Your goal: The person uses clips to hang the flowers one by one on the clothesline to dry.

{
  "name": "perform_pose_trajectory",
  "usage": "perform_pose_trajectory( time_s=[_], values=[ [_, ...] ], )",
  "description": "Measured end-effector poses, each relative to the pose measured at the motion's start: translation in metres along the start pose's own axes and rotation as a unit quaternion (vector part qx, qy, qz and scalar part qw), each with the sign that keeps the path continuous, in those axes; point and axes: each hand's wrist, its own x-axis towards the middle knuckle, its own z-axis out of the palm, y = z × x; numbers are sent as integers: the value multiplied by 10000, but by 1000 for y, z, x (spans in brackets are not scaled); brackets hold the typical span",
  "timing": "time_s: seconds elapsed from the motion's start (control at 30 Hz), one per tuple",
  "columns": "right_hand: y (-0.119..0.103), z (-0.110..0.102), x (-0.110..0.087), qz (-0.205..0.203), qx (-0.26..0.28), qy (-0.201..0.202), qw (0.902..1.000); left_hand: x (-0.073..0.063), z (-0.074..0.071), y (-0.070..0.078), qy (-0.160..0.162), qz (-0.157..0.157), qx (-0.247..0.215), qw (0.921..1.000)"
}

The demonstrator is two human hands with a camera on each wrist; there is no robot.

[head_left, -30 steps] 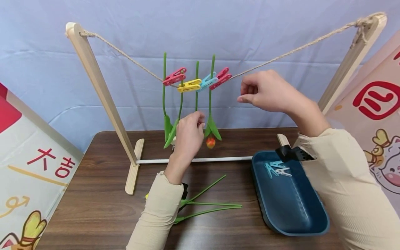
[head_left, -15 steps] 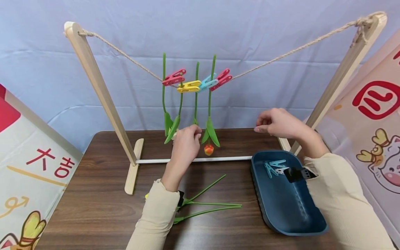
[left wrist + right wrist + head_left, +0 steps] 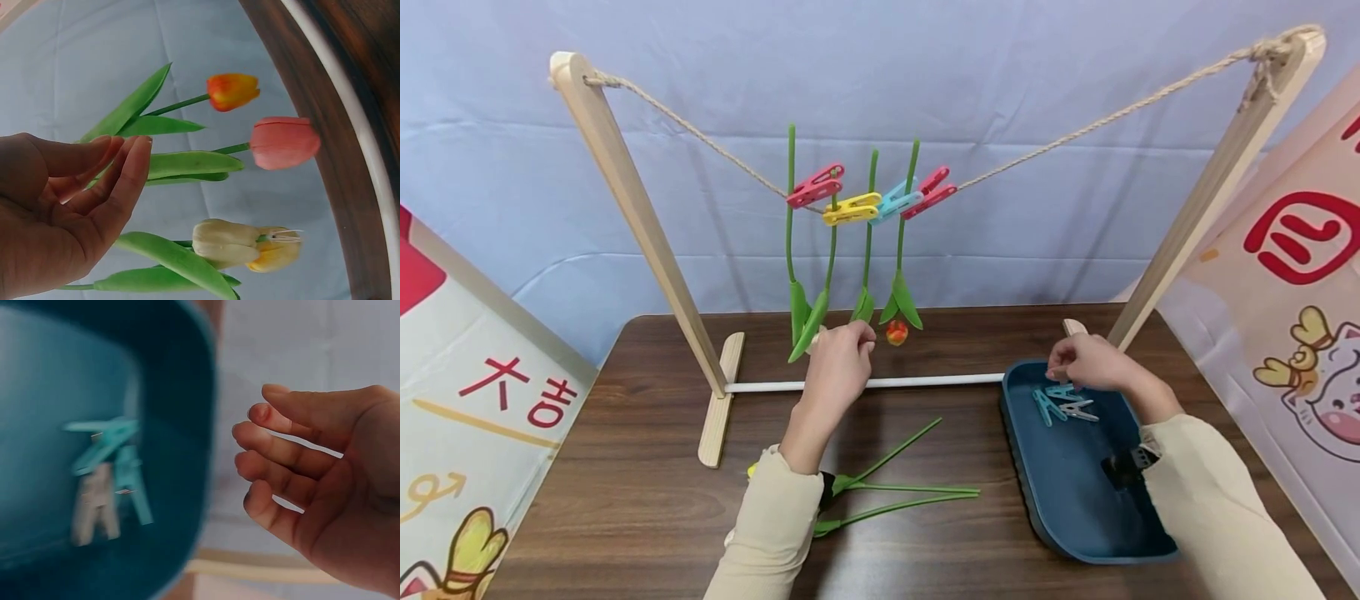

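Observation:
Several artificial tulips hang upside down on a rope (image 3: 1075,133), clipped by red (image 3: 815,187), yellow (image 3: 852,209), light blue (image 3: 897,202) and another red clothespin (image 3: 929,198). My left hand (image 3: 837,362) hovers among the hanging blooms, fingers loosely bent, holding nothing. Beyond it in the left wrist view are an orange tulip (image 3: 232,92), a pink tulip (image 3: 284,144), a cream tulip (image 3: 225,242) and a partly hidden yellow tulip (image 3: 275,257). My right hand (image 3: 1093,362) is over the far end of a blue bin (image 3: 1101,508), fingers loosely curled, nothing between them. Light blue (image 3: 1047,408) and white clothespins (image 3: 1079,410) lie inside.
Wooden posts (image 3: 625,187) hold the rope at both sides, joined low down by a white rod (image 3: 940,382). Loose tulips with green stems (image 3: 917,489) lie on the brown table (image 3: 625,517), partly hidden under my left forearm. A pale cloth (image 3: 1000,75) hangs behind.
My right hand has moved down from beside the rope to the bin. My left hand has lowered slightly, and the hanging tulips have swung a little.

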Motion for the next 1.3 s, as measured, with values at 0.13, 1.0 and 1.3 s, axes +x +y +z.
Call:
perform_pose_trajectory(
  time_s=[0.13,1.0,1.3],
  values=[
    [20,17,-1,134,248,-79,9996,-4,2,-3,-132,-84,38,9999],
    [46,70,1,729,-244,84,9970,-24,16,-19,-658,-274,40,9974],
    [12,42,-5,-53,-573,728,9957,-26,23,-17,-1095,-451,37,9930]
  ],
)
